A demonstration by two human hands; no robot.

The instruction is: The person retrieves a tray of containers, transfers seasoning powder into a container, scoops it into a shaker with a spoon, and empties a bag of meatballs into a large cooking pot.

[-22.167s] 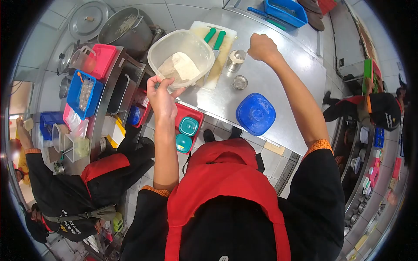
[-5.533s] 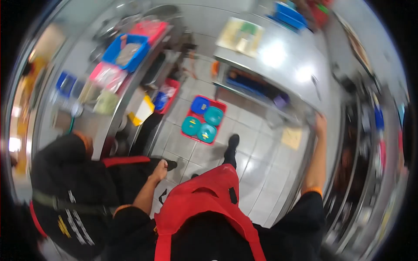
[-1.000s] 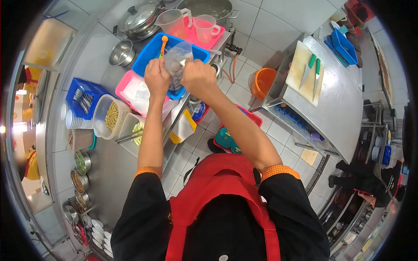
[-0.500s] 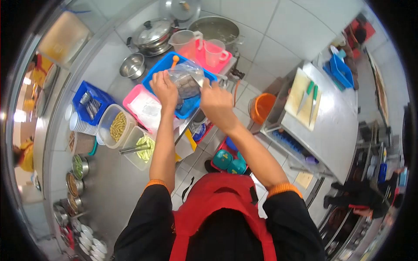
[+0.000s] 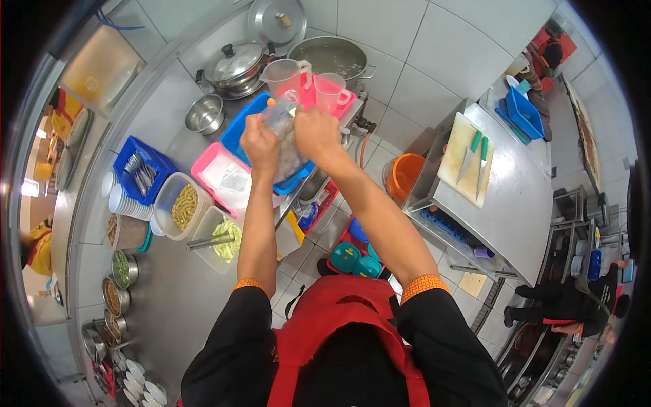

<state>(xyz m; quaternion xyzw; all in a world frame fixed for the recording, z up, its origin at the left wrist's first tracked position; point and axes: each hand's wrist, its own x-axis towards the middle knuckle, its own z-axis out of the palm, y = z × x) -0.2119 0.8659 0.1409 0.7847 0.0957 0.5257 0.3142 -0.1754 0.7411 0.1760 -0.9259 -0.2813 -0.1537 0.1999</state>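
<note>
A clear plastic bag point(image 5: 290, 154) of pale, roundish lumps hangs upright over the blue tray point(image 5: 239, 134). Closed at the bag's left upper edge, my left hand point(image 5: 260, 144) grips the plastic. My right hand point(image 5: 317, 134) is closed on its right upper edge. Something small and whitish shows by the right fingers; I cannot make out what it is. Behind the bag's top appears an orange tip point(image 5: 270, 102). A pink tray point(image 5: 202, 165) with a white plastic sheet in it stands just left of the blue tray.
Two clear jugs point(image 5: 282, 76) and a large pot point(image 5: 331, 55) stand behind. Left are a blue cutlery basket point(image 5: 150, 191) and food tubs, one with tongs point(image 5: 210, 241). Right, two green-handled knives point(image 5: 476, 157) lie on a board. An orange bucket point(image 5: 405, 178) is below. A person point(image 5: 576, 298) stands far right.
The bag has gone from tilted over the blue tray to hanging more upright, its lumps lower. My right hand has moved left and up, nearer my left hand.
</note>
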